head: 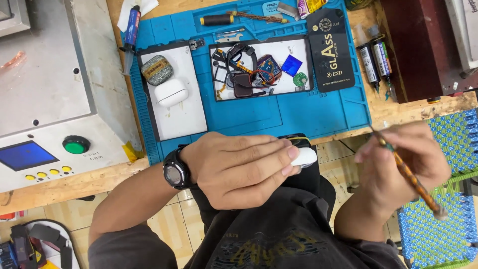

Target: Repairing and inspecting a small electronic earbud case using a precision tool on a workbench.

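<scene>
Two hands, one small white part, one thin tool, held over the lap below the blue mat (318, 112)

The left hand (239, 169) is curled shut around the small white part (303, 157); the right hand (403, 164) pinches the thin tool (411, 177) closed-fingered. One white case (171, 92) lies on the mat

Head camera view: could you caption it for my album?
Left hand holds a small white part; right hand grips a slim tool.

An earbud case (171, 92) lies on the mat (294, 117), left of the parts tray (261, 69).
</scene>
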